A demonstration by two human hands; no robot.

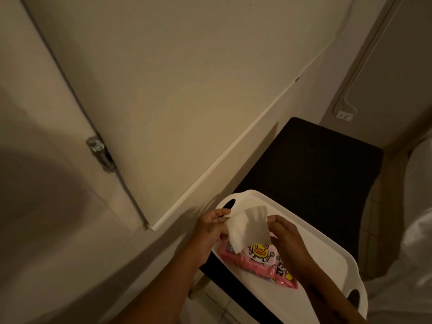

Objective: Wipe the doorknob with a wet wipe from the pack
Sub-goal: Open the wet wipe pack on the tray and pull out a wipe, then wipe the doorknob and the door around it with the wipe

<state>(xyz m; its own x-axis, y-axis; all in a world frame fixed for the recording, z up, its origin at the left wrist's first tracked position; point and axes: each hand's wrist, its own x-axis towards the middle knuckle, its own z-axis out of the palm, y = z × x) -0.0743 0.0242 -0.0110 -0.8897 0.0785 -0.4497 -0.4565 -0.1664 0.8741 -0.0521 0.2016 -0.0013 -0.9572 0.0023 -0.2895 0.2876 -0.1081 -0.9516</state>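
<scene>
A white wet wipe is stretched between my two hands above a pink wet wipe pack with a yellow duck on it. My left hand pinches the wipe's left edge. At its right corner my right hand pinches it as well. The wipe's lower end hangs over the pack's top; whether it is free of the opening I cannot tell. The pack lies on a white tray. The silver doorknob sticks out at the door's edge, far up and left of my hands.
The tray rests on a dark chair seat by the wall. A cream door fills the middle. At the upper right, a cable runs down to a wall socket. White cloth lies at the right edge.
</scene>
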